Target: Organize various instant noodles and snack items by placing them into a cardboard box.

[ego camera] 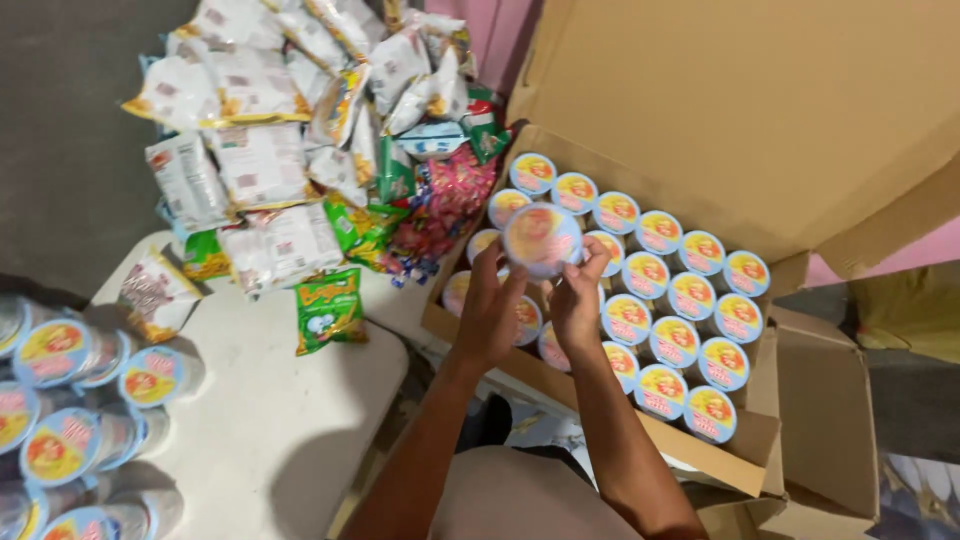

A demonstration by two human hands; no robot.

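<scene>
Grip of both hands closed on one round noodle cup (541, 238): pinched at its left edge by the fingertips of the left hand (490, 315), at its right edge by those of the right hand (578, 300). Held clear above the near-left corner of the open cardboard box (700, 455), lid turned up toward the camera, not touching the rows beneath.

Judged as a single cup in mid-handling between box and table (270, 420); direction of travel not to be told from this view. Judged to call, for any further move, for a level carry with the two-sided pinch kept even, and for clearance from the raised box flap and from the neighbouring cups.

Looked as follows: circular foil lid, pale blue border, yellow-orange centre with a red patch; sides hidden behind the fingers. Matched in pattern the packed cups (690, 295) standing upright in close diagonal rows inside the box.

Shown also: similar cups (60, 400) lying on their sides at the left edge of the table; heap of white snack packets (270, 150) at its far end; one green packet (328, 310) lying apart near the table's right edge.
</scene>
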